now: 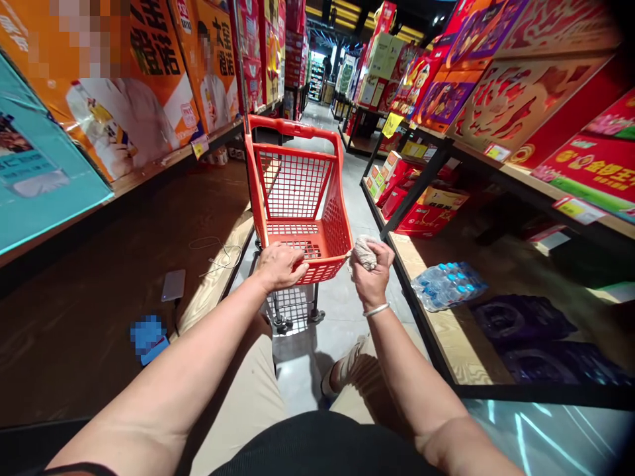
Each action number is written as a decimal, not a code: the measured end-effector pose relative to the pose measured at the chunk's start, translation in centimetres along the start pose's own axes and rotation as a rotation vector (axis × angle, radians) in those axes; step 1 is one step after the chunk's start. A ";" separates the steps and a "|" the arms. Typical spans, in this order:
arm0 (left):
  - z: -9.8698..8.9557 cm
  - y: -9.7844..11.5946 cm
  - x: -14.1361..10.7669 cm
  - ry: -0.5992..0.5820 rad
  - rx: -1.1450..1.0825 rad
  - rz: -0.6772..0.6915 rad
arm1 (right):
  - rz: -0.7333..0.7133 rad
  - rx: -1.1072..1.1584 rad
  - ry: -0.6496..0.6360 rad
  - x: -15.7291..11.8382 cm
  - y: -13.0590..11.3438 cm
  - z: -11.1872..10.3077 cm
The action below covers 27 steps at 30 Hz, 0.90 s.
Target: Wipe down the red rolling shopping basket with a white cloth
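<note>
A red plastic shopping cart (pixel 330 228) stands in front of me with its basket bare inside. My left hand (pixel 282 266) is closed over the near rim of that basket. In my right hand (pixel 374 281) a crumpled light cloth (pixel 366 252) is bunched up, close beside the basket's near right corner. Whether the cloth touches the rim I cannot tell. A bracelet circles the right wrist. The cart's handle (pixel 295 129) is at the far end, away from me.
Shelves with gift boxes (pixel 441 99) line the right side; large orange cartons (pixel 124 99) line the left. A pack of bottled water (pixel 449 285) lies on the lower right shelf. A phone-like slab (pixel 173 285) and a white cable (pixel 218 256) lie low on the left.
</note>
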<state>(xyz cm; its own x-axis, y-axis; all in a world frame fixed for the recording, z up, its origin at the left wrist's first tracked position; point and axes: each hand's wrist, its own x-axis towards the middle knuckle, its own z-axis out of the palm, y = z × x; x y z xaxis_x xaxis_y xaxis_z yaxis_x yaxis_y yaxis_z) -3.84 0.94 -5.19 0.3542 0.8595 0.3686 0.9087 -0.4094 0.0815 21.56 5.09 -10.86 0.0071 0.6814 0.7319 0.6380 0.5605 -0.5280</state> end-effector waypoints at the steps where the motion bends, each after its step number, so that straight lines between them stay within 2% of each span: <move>1: 0.0 0.0 -0.1 0.010 -0.001 0.008 | -0.071 -0.054 -0.066 1.0 -0.8 -1.0; 5: -0.3 -0.3 -0.7 0.052 -0.013 0.031 | -0.292 -0.161 -0.475 1.9 -3.9 -2.9; 7: -0.4 -0.6 -1.1 0.062 -0.016 0.029 | -0.349 -0.203 -0.562 1.9 -4.7 -3.1; 10: -0.6 -1.3 -1.6 0.061 -0.025 0.034 | -0.390 -0.248 -0.602 3.5 -4.0 -3.2; 14: -0.7 -1.9 -1.7 0.053 -0.036 0.026 | -0.395 -0.245 -0.542 7.5 -0.8 -2.4; 17: -0.8 -2.4 -1.5 0.042 -0.062 0.010 | -0.421 -0.189 -0.573 8.9 0.7 -1.7; 20: -0.8 -3.1 -1.4 0.038 -0.086 -0.010 | -0.454 -0.142 -0.635 8.0 0.3 -1.6; 22: -0.7 -3.2 -1.5 0.080 -0.085 -0.013 | -0.466 -0.153 -0.663 7.0 -0.6 -1.8; 25: -0.1 -2.5 -1.8 0.190 -0.087 -0.031 | -0.460 -0.216 -0.689 5.9 -2.2 -2.0; 27: 0.6 -1.8 -1.9 0.199 -0.121 -0.038 | -0.447 -0.263 -0.691 5.5 -3.1 -2.1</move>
<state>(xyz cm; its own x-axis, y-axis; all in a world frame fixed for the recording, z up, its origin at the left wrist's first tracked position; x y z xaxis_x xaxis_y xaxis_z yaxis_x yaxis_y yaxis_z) -6.02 0.23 -6.64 0.2589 0.8028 0.5372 0.8833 -0.4218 0.2046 21.22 6.09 -4.24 -0.7022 0.6045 0.3761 0.6277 0.7750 -0.0734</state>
